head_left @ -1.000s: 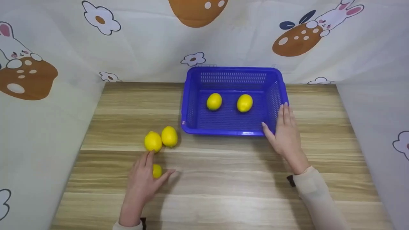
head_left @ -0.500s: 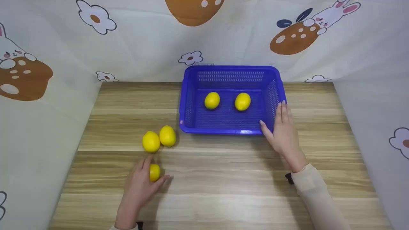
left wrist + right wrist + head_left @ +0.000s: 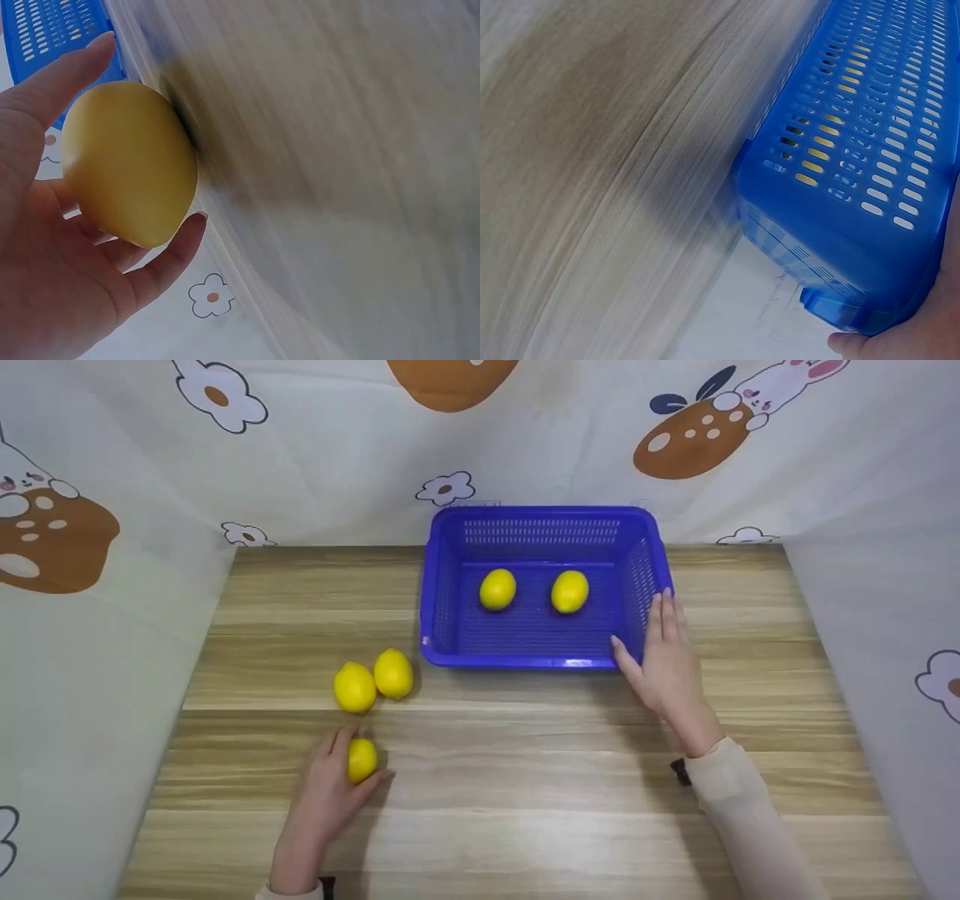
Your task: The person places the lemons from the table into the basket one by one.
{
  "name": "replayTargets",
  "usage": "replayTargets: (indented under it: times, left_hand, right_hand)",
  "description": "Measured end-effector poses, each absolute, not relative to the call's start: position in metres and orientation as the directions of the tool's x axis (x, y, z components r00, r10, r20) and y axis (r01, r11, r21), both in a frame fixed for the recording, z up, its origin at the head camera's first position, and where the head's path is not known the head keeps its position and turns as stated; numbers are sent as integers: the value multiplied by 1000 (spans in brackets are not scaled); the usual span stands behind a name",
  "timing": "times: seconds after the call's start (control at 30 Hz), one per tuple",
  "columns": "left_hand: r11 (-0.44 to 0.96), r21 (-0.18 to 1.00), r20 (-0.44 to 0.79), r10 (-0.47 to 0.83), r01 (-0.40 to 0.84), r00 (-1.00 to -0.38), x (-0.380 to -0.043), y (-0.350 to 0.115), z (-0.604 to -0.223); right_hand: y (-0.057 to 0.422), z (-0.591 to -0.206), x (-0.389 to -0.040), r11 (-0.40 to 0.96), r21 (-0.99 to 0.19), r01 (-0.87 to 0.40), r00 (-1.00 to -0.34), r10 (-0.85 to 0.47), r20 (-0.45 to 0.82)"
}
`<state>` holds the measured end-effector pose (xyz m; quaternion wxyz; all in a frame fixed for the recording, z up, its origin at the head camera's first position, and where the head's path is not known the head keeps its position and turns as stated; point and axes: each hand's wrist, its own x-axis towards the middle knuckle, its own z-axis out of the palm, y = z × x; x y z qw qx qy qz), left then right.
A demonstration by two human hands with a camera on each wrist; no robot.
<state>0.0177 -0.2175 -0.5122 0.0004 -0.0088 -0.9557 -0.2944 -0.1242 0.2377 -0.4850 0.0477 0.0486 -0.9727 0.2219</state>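
Observation:
A yellow lemon [image 3: 362, 760] lies on the wooden table beside my left hand [image 3: 324, 789]. In the left wrist view my fingers [image 3: 169, 259] reach around one side of this lemon [image 3: 131, 161], while the thumb stands a little apart from it. Two more lemons rest just beyond, a left one [image 3: 355, 688] and a right one [image 3: 394, 674]. My right hand [image 3: 670, 675] rests at the front right corner of the blue plastic basket [image 3: 517, 661], its fingers straight along the rim. Inside the basket lie two lemons, one left [image 3: 498, 589] and one right [image 3: 570, 592].
The basket stands at the back of the wooden table [image 3: 495, 780], close to a patterned cloth backdrop [image 3: 337, 450]. Cloth also hangs along the left and right sides. In the right wrist view the slotted basket wall [image 3: 840, 202] fills the right half.
My left hand has drawn back slightly from the two loose lemons, and its thumb has come nearer to the front lemon. The right hand stays on the basket corner. The head view has shifted slightly.

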Motion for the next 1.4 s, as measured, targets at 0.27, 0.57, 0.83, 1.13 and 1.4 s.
replayTargets:
  times: [0.27, 0.57, 0.83, 1.13, 1.4]
  left_hand:
    - [819, 574, -11, 12, 4, -1000, 18, -219, -516]
    - [790, 613, -26, -2, -18, -1000, 20, -224, -521]
    - [781, 624, -34, -7, -27, -999, 22, -225, -520]
    - [780, 626, -22, -14, -24, -1000, 21, -225, -518]
    - [768, 639, 41, -4, 24, -999, 20, -223, -516]
  right_hand:
    - [238, -484, -123, 892, -440, -102, -994, -71, 86]
    - [237, -487, -126, 896, -425, -126, -988, -76, 132]
    - [237, -487, -126, 897, -427, -118, -989, -68, 130]
    - [238, -487, -125, 895, -432, -112, -991, -66, 119]
    - [238, -484, -124, 878, -471, -89, -994, -51, 94]
